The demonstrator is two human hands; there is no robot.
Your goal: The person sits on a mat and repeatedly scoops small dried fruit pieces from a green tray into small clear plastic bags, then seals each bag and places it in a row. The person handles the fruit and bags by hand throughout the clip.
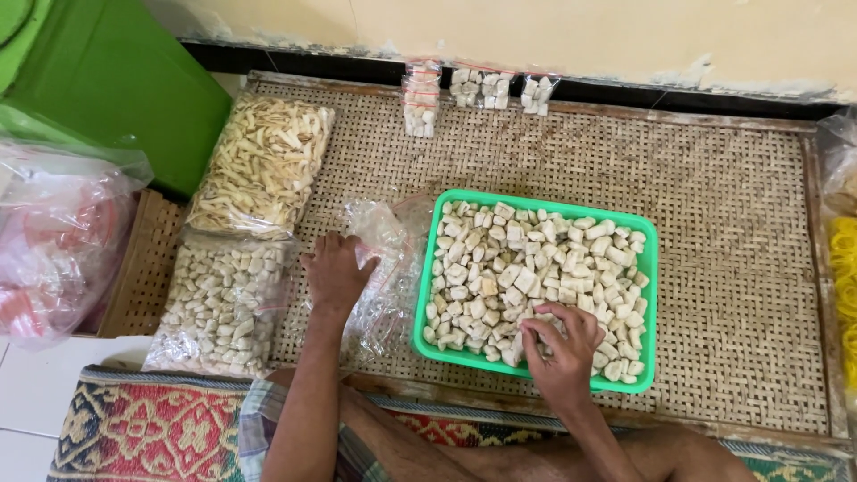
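Note:
A green plastic tray (650, 268) sits on a woven bamboo mat and is filled with several pale, blocky snack pieces (527, 268). My right hand (562, 344) reaches into the tray's near side, fingers curled over some pieces. My left hand (335, 272) rests flat on a pile of small clear plastic bags (388, 241) lying just left of the tray, fingers spread.
Two big clear bags lie at left: strip-shaped crackers (263, 165) and pale chunks (223, 303). Three small filled packets (478, 89) line the far edge by the wall. A green bin (116, 80) and a bag of red-and-white items (54, 241) stand far left. Yellow rubber bands (844, 268) at right.

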